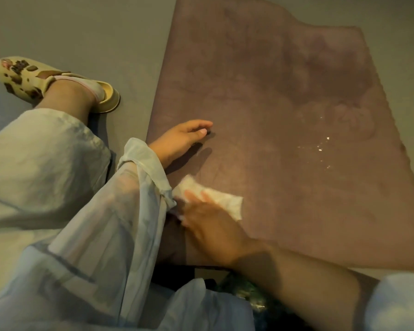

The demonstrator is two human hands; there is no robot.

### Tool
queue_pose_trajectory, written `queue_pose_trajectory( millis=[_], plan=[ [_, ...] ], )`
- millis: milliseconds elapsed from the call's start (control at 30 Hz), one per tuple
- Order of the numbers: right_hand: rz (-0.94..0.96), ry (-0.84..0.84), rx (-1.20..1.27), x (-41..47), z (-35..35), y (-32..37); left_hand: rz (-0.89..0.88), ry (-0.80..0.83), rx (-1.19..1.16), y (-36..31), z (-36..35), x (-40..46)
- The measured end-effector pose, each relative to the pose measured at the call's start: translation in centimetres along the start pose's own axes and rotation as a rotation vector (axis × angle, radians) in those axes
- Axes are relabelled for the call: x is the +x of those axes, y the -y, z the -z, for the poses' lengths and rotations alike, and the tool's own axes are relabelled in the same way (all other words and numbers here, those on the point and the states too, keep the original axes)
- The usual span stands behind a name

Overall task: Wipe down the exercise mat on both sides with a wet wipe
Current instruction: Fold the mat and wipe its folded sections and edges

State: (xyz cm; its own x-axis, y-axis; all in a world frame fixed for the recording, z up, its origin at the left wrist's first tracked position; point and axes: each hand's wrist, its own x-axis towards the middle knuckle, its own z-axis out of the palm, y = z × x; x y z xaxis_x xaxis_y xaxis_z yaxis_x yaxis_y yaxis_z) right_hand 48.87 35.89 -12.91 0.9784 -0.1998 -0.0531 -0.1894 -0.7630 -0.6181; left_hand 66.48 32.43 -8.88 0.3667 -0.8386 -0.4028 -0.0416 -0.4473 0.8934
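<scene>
Okay, head view only. Exercise mat (285, 115), dusty mauve, lies flat on the grey floor (81, 32) and fills the centre and right of the frame, running from the top edge down to the lower middle. Its surface shows darker damp patches in the upper right and a few small glinting wet spots right of centre.

Wet wipe (221, 200), white and crumpled, sits on the mat in the lower centre of the frame. Right hand (213, 225) comes in from the lower right and lies palm-down on the wipe, fingers (194, 197) straight and laid close together, pressing the wipe flat against the mat; the hand is motion-blurred. Part of the wipe sticks out beyond the fingertips toward the right.

Left hand (179, 139) is at centre left, resting on the mat near its left edge, fingers extended and slightly spread, holding nothing. A sheer pale sleeve (141, 177) covers the left forearm up to the wrist and hangs beside the wipe.

Upper left of the frame: a foot in a cream sandal (34, 77) with brown patches, on the floor well apart from the mat. Pale trouser leg (41, 163) fills the left middle. Something dark and greenish at the bottom centre, too blurred to tell.
</scene>
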Motion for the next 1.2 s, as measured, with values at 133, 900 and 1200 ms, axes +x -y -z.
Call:
queue_pose_trajectory(
  millis=[133,900,1200],
  plan=[
    [0.301,0.135,-0.173,-0.3,-2.0,1.7,-0.032,0.007,0.146,0.4,-0.2,-0.3],
    [-0.848,-0.109,-0.151,-13.6,1.1,-10.1,-0.412,-0.061,1.034,3.4,-9.5,-1.5],
    [-0.456,-0.101,-0.232,-14.5,-0.8,-5.1,-0.509,-0.092,1.111,2.8,-13.3,-0.9]
  ],
)
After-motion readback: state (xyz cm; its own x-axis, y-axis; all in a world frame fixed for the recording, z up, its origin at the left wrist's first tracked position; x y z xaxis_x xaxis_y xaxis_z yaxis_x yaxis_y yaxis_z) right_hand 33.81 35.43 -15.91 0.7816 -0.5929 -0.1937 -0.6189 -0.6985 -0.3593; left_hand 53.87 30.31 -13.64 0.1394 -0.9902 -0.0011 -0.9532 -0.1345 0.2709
